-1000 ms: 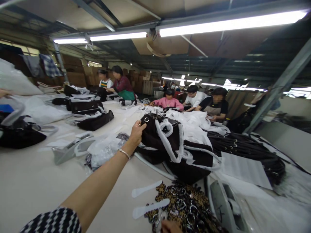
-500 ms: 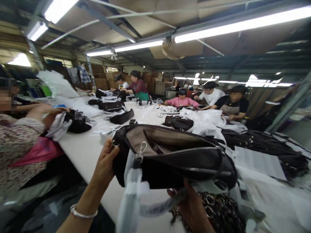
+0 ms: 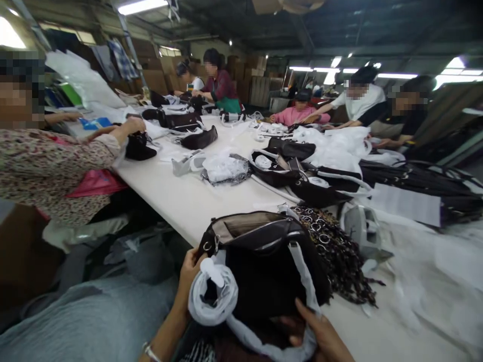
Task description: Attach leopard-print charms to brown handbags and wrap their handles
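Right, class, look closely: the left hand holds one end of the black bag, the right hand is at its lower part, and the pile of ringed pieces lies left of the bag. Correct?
Not quite: the head view shows the pile of ringed pieces right of the black bag. The left hand and right hand are as stated.

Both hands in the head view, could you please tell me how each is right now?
Left hand: closed, holding the black bag by one end.
Right hand: closed on the bag's lower edge.
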Available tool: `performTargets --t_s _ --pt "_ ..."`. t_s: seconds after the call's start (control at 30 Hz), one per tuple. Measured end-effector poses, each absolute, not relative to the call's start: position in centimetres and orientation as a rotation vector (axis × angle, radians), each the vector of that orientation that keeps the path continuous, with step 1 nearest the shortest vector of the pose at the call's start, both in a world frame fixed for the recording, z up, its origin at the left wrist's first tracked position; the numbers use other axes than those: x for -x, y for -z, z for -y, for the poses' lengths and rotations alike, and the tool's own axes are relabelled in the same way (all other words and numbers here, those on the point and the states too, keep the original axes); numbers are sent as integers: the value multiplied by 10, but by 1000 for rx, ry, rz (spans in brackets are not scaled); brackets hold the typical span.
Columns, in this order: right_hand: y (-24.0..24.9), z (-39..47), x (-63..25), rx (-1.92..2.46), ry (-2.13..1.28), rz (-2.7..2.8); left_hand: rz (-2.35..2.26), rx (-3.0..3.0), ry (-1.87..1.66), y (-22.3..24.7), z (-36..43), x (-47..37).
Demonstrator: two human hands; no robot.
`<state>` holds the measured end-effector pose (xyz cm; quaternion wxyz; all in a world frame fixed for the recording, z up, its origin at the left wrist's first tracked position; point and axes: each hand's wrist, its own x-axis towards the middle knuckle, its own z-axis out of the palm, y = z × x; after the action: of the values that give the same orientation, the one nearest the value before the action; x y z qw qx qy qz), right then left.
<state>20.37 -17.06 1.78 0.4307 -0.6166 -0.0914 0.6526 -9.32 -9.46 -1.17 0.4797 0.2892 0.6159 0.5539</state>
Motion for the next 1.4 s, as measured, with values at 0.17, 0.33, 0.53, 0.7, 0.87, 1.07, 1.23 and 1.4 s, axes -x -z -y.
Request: performTargets --t_s 0.17,0.33,0.53,0.7,0.87,1.07,1.23,1.4 --pt "-28 179 -227 1682 -1609 420 -1736 -1849 -1368 12 143 107" --pt "-32 173 -249 1762 -1627 660 -1373 -2754 -843 0 151 101" --pt "-29 146 -291 2160 -997 1412 -1112 -2403 -772 -25 118 94" --pt "-40 130 -288 2088 -302 1868 -1719 -1658 -1055 -79 70 95" --pt "-46 112 -262 1706 77 2087 -1615 -1990 -560 -92 21 62" --pt "-60 70 -249 1703 -283 2123 -1501 -2179 -178 -80 4 45" --pt "-96 29 -254 1736 -689 2063 -1513 -2271 -273 -79 -10 45" --pt "-111 4 -259 1665 -1145 1845 -1078 -2031 -322 -62 -34 47"
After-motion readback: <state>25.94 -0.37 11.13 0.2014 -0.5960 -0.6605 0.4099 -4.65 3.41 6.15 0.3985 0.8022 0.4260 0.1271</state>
